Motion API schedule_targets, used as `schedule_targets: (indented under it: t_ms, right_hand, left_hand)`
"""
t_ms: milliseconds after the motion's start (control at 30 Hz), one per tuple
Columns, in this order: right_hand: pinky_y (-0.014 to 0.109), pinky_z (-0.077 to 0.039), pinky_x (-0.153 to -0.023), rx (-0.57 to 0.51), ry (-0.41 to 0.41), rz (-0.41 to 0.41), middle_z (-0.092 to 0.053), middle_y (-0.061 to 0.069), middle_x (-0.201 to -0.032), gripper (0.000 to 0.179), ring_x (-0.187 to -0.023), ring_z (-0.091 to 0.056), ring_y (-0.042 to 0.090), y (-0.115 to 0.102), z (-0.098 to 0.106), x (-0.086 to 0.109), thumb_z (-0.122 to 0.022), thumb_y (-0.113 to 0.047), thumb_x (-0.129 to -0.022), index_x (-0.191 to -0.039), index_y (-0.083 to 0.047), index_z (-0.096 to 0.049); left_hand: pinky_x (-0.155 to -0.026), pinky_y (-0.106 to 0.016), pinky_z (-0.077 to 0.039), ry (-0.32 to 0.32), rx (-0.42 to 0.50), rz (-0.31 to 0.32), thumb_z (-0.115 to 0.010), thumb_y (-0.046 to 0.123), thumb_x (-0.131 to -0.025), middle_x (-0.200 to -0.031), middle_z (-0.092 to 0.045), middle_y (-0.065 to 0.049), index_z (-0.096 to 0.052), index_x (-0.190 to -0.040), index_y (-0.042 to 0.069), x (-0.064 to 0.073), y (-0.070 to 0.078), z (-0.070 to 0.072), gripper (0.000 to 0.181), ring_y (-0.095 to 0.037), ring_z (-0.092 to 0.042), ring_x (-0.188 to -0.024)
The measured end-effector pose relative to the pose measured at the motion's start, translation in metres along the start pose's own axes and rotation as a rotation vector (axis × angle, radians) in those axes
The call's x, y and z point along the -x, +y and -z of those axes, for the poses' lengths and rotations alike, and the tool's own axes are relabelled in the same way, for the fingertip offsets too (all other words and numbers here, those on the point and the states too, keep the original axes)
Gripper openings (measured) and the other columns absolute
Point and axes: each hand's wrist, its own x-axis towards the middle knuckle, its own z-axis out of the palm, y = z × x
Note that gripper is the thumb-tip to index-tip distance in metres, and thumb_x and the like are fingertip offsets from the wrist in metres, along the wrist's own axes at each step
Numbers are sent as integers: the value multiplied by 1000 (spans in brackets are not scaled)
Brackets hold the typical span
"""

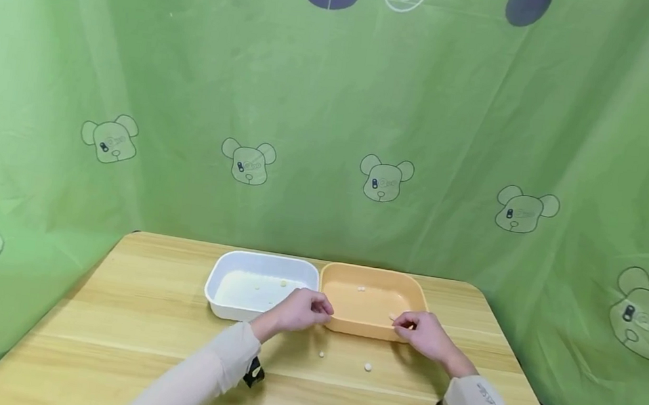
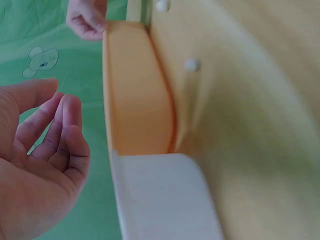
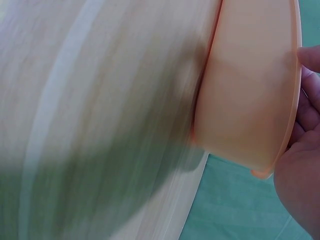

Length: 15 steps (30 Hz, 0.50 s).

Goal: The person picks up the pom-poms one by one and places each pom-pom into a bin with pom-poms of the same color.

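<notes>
My left hand (image 1: 300, 309), fingers loosely curved, hovered by the orange tray (image 1: 367, 306). My right hand (image 1: 428, 336) reached its near side, grip unclear.

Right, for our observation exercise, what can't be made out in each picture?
Head: inside near right corner of the white tray, hidden behind the left hand.
Head: what the white pellets are; too small.
Left wrist: inside of the orange tray, hidden by its outer wall.
Right wrist: the rest of the right hand, cut off by the right edge.
</notes>
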Motion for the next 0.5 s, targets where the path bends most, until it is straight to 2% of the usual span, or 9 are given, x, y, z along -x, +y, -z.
schedule_targets:
  t_ms: [133,267,500]
  right_hand:
    - [28,-47,-67,14,9,13,-65,-5,-81,7,-74,-56,11,-1,0,0,-67,-9,-85,-82,-14,-70]
    - [27,-46,-66,23,1,-3,-64,-6,-80,8,-73,-55,11,-1,0,1,-67,-8,-85,-82,-15,-70]
    - [28,-46,-67,26,-10,-1,-64,-6,-80,8,-74,-56,13,-3,1,-1,-66,-9,-85,-82,-15,-70]
  left_hand:
    - [-71,-22,-49,-19,39,23,-70,6,-83,-81,-66,4,-68,-94,1,12,-7,-9,12,-7,-59,-74]
    - [-74,-22,-48,-26,31,62,-72,7,-82,-82,-65,6,-68,-97,1,22,-15,-17,16,-6,-59,-76]
    - [-72,-20,-48,-44,3,81,-75,4,-78,-80,-63,6,-67,-94,3,28,-31,-32,18,-6,-58,-74]
